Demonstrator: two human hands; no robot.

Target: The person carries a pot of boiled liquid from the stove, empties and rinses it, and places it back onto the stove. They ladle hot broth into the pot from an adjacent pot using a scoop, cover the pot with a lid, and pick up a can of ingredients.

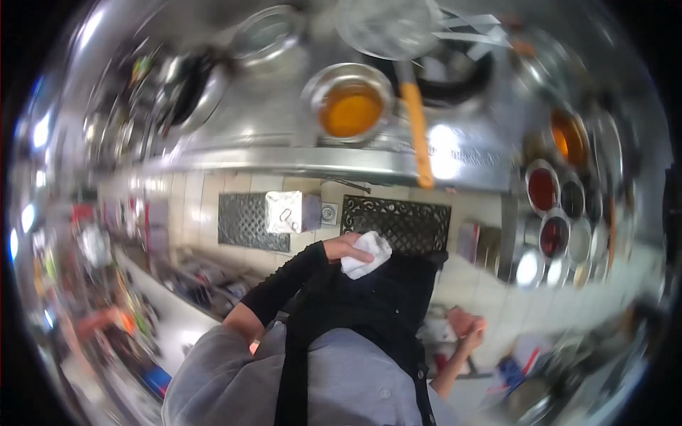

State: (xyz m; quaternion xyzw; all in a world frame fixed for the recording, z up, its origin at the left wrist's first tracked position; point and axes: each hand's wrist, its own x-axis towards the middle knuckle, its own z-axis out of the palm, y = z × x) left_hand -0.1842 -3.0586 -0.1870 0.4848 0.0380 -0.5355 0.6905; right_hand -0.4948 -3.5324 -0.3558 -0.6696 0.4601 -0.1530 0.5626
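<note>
My left hand (344, 248) is closed around a bunched white cloth (366, 255) in front of my black apron (369, 298). A black sleeve covers the forearm. To the right, beside my body, my right hand (474, 335) is held low, its fingers closed near a soft-looking pinkish piece (463, 321). Blur hides what that piece is. Ahead of both hands, on the steel counter, stands a metal bowl (312, 96) with orange liquid (351, 110).
A strainer (391, 28) with a wooden-looking handle (416, 135) juts over the counter edge, beside a dark wok (462, 89). Sauce containers (543, 188) stand at right. On the tiled floor lie black mats (398, 220) and a foil-topped box (286, 212). A worktop (163, 305) runs along the left.
</note>
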